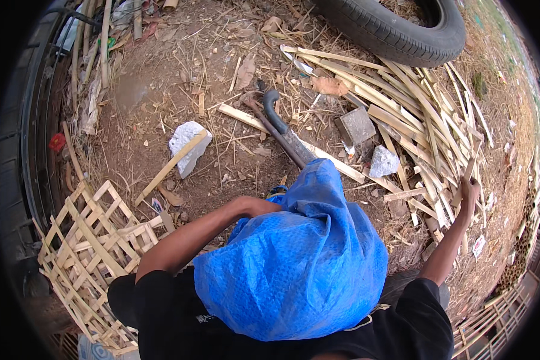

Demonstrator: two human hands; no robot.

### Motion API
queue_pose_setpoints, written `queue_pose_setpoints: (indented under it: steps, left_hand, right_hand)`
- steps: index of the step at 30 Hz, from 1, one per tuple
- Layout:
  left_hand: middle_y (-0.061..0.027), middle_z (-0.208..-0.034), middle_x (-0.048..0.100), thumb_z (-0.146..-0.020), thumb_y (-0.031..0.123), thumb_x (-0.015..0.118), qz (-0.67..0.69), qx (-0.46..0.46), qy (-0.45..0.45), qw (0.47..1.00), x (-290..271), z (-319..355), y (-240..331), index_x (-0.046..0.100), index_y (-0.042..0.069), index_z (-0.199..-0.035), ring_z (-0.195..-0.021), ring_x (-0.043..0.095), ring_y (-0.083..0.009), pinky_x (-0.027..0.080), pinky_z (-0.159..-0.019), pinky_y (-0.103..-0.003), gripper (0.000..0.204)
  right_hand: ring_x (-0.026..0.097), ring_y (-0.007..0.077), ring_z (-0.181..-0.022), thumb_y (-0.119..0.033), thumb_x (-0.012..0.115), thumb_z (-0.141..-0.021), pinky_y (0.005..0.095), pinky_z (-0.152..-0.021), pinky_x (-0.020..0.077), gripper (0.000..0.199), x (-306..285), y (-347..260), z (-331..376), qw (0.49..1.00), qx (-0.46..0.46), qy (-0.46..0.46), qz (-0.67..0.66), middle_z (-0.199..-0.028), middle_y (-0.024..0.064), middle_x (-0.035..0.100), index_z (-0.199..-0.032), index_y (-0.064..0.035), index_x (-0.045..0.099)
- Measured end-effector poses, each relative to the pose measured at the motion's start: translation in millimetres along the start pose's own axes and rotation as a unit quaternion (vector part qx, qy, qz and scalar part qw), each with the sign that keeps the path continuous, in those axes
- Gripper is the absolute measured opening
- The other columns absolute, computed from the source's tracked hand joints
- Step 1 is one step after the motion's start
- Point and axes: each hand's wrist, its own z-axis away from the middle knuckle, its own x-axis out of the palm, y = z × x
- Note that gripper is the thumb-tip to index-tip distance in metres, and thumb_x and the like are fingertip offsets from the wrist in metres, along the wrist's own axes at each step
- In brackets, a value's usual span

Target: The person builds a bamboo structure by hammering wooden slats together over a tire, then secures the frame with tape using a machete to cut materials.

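Head view: person seated on the ground [162, 120].
Right hand [469, 195]: clasped around a bamboo strip [465, 174], lifting it clear of the pile [426, 114].
Left hand: hidden behind blue tarp [300, 264]; grip unclear.
Machete [285, 132]: on the ground, within reach.

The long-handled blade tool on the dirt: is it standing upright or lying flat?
Lying flat: the long-handled blade tool rests lengthwise on the dirt ground.
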Motion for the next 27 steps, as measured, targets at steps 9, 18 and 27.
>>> queue_pose_setpoints:
  steps: [9, 18, 27]
  left_hand:
    - [-0.0146, -0.148, 0.052, -0.083, 0.035, 0.081, 0.004, -0.004, -0.011, 1.0, -2, -4, 24, 0.051, 0.005, -0.143, -0.133, 0.05, -0.0257, 0.039, -0.113, -0.04, 0.074]
    - [-0.0158, -0.149, 0.051, -0.093, 0.032, 0.069, 0.021, 0.005, 0.066, 0.998, 7, 1, -96, 0.051, 0.002, -0.142, -0.134, 0.048, -0.0264, 0.037, -0.113, -0.04, 0.06]
    - [-0.0188, -0.131, 0.065, -0.083, 0.037, 0.074, 0.041, 0.007, -0.046, 0.998, 18, 2, -10, 0.057, -0.005, -0.134, -0.115, 0.063, -0.0242, 0.049, -0.099, -0.039, 0.068]
  right_hand:
    - [0.06, 0.0141, -0.079, -0.008, 0.07, -0.093, 0.0235, -0.064, 0.0506, 0.032, 28, -74, 234, 0.952, -0.144, 0.184, -0.199, -0.104, 0.0116, 0.061, -0.12, 0.0051, 0.059]
    - [0.048, 0.0388, -0.129, -0.056, 0.087, -0.066, 0.0489, -0.11, 0.0413, 0.095, 135, -273, 105, 0.899, -0.434, -0.008, 0.061, -0.135, 0.0231, 0.054, -0.138, -0.0042, 0.052]
    - [0.025, 0.0513, -0.146, -0.063, 0.091, -0.05, 0.0554, -0.121, 0.0266, 0.143, 168, -198, -31, 0.834, -0.345, -0.104, 0.418, -0.157, 0.0327, 0.027, -0.157, 0.0002, 0.019]
